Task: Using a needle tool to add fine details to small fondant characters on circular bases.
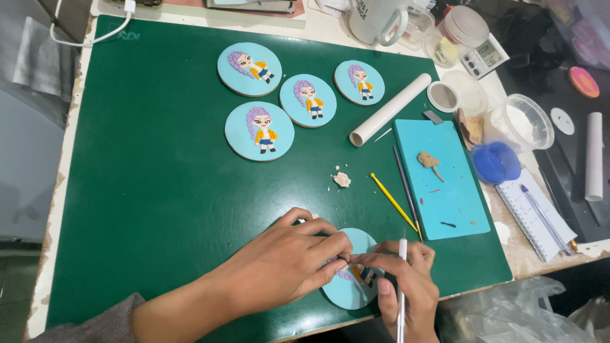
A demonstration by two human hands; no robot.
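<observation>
A round light-blue disc (348, 292) with a small purple-haired figure lies at the near edge of the green cutting mat (159, 184). My left hand (286, 263) rests over the disc's left side, fingertips pinched at the figure. Across from it, my right hand (403, 282) meets those fingertips and holds a thin white-handled tool (401, 286) pointing away from me. Several finished discs (259, 131) with the same figure lie at the far middle of the mat.
A white rolling tube (389, 109), a beige clay lump (342, 180), a yellow stick (393, 202) and a purple stick (404, 181) lie right of centre. A turquoise board (445, 190) holds clay scraps. Tubs, a blue lid (495, 162), a mug and a notepad crowd the right.
</observation>
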